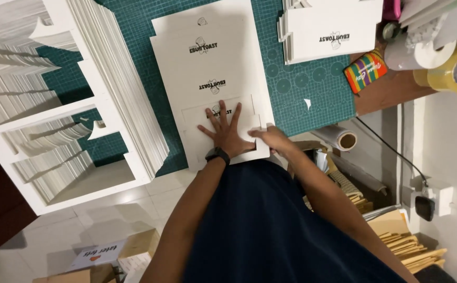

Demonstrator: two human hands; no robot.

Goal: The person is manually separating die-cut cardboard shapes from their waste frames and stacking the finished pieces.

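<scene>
Mat: green cutting mat (312, 99) with a grid, covers the desk top; all places below are given from it.
Big stack: tall pile of die-cut white card sheets (118, 89), on the mat's left part, running past its near edge.
Box blank: flat white printed carton blank (207, 63), middle of the mat, bottom flaps over the mat's near edge.
Second pile: folded white printed cartons (333, 26), far right part of the mat.
Tape: clear packing tape roll (456, 71), off the mat's right edge, on brown desk.
Paper roll: rolled sheet with cardboard core (338, 137), just below the mat's right near edge.
Left hand: left hand (224, 133), fingers spread wide, palm flat on the blank's lower flap; black wristwatch (217, 154) on the wrist.
Right hand: right hand (271, 139), fingers curled narrow, pinching the blank's lower right flap edge, touching the left hand's side.
Small card: striped multicolour packet (365, 71), at the mat's right edge.
</scene>
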